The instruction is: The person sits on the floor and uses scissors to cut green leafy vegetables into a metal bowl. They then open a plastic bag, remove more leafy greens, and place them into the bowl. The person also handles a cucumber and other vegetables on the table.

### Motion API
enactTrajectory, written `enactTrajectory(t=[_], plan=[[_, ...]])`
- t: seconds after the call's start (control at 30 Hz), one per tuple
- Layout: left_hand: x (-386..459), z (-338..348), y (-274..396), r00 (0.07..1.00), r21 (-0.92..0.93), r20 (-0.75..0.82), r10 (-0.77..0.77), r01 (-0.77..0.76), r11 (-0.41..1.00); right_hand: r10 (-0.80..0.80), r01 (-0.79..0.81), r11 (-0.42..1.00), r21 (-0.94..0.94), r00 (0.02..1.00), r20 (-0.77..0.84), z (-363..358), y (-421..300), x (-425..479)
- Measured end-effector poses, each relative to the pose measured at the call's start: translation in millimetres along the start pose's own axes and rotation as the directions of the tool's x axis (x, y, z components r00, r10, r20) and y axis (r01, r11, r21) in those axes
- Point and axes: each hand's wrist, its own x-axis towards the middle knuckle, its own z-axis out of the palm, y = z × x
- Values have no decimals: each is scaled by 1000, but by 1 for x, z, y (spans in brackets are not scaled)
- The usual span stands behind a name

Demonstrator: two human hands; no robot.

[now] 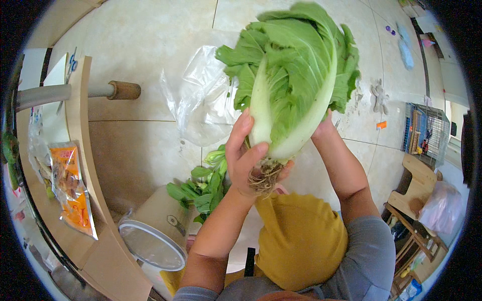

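Observation:
A large leafy green cabbage (290,82) with thick pale stalks and a tangle of brown roots (266,177) is held up before me. My left hand (244,154) grips its base just above the roots, with the thumb across a white stalk. Behind the right side of the leaves is my right hand (324,126), its fingers mostly hidden by the cabbage. Beyond my left hand, a clear plastic bag (205,98) lies on the tiled floor. Smaller leafy greens (203,192) lie beside my left forearm.
A trash bin (160,225) with a clear liner stands at lower left, next to a wooden table (92,150) bearing an orange food packet (71,188). On the right are a wire cage (425,131), a wooden stool (414,184), a grey plush toy (379,97) and an orange wrapper (381,125).

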Motion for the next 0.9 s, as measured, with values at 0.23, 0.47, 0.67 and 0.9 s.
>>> enactTrajectory(t=[0.23,0.47,0.67,0.9], plan=[[-29,-2,-40,932,265,306,195,-280,923,58,-59,997,-56,998,-15,-20,1,58],[-45,-17,-35,834,379,552,3,-254,890,156,-154,964,-219,988,-6,-32,-7,44],[-17,-58,-53,934,807,166,-316,55,588,330,-303,872,-383,944,4,-47,-9,8],[7,-93,-113,874,950,86,-479,72,303,535,-447,731,-515,845,27,-54,3,-9]])
